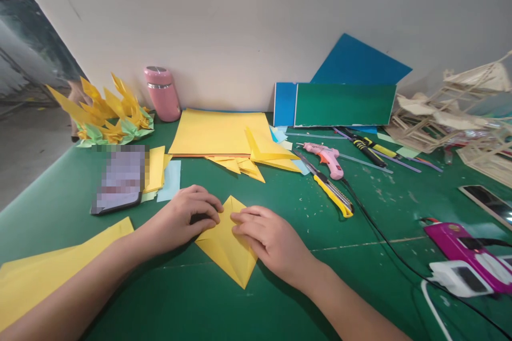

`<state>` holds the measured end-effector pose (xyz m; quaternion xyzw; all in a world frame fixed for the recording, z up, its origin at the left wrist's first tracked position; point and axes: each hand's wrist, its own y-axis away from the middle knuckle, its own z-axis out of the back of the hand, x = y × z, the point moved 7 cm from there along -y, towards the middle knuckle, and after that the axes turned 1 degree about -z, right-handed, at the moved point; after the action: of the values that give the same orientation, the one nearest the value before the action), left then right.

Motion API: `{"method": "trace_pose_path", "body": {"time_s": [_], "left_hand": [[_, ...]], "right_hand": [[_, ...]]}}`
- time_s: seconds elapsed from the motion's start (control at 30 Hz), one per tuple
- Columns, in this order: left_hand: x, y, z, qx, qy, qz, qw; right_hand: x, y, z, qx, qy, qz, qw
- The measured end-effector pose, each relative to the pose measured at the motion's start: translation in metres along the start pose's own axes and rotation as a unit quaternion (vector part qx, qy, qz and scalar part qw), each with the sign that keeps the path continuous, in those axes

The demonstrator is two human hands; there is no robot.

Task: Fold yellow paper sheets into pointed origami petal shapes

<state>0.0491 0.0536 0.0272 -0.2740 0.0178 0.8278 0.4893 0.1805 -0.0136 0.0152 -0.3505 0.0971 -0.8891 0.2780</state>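
A yellow sheet of origami paper (234,256), folded into a diamond, lies on the green table between my hands. Its lower point faces me, and a crease runs down from the top tip. My left hand (192,213) is closed at the paper's upper left edge, thumb and fingertips pressing on it. From the other side, my right hand (274,242) holds the paper's right half down, its fingers bent and close together. The right corner is partly hidden under that hand.
Behind the hands lie yellow sheets (218,133) and folded yellow pieces (276,154). To the right are a utility knife (334,192), a pink glue gun (326,157) with its cord, and a purple power strip (460,250). At left sit a phone (122,178), a pink flask (163,95) and a paper-crane ring (108,122).
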Motion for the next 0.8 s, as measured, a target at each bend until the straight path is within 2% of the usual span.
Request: {"method": "trace_pose_path", "body": {"time_s": [0.3, 0.57, 0.67, 0.8], "left_hand": [[0.009, 0.009, -0.002, 0.099, 0.021, 0.038, 0.994], [0.007, 0.019, 0.002, 0.151, 0.050, 0.047, 0.986], [0.010, 0.017, 0.000, 0.130, 0.052, 0.034, 0.990], [0.014, 0.011, -0.004, 0.069, 0.016, 0.031, 0.997]], "right_hand": [[0.000, 0.000, 0.000, 0.000, -0.007, -0.001, 1.000], [0.000, -0.001, 0.000, 0.002, -0.006, -0.001, 1.000], [0.000, -0.001, 0.000, 0.004, -0.008, 0.000, 1.000], [0.000, 0.000, 0.000, -0.005, -0.014, 0.003, 1.000]]}}
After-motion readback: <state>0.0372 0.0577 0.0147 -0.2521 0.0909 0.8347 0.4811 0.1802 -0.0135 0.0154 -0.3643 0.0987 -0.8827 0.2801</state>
